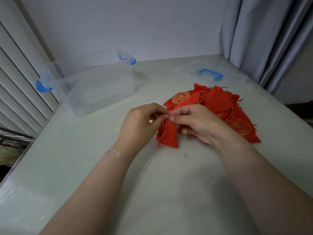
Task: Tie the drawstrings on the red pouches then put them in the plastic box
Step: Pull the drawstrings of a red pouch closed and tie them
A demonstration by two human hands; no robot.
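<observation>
Right now your left hand [142,122] and right hand [194,122] both pinch the drawstrings [165,116] at the neck of one red pouch [167,134], which hangs between them just above the counter [169,175]. Keep the cords taut and cinch the neck fully before knotting; whether a loop is already formed, you can't quite tell. Untied pouches [216,102] wait beside your right hand, and the clear plastic box [101,85] stands open well to the left.

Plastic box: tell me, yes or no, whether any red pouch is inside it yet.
No: the plastic box shows only clear walls and floor, while the pile of red pouches lies on the table to its right.
</observation>
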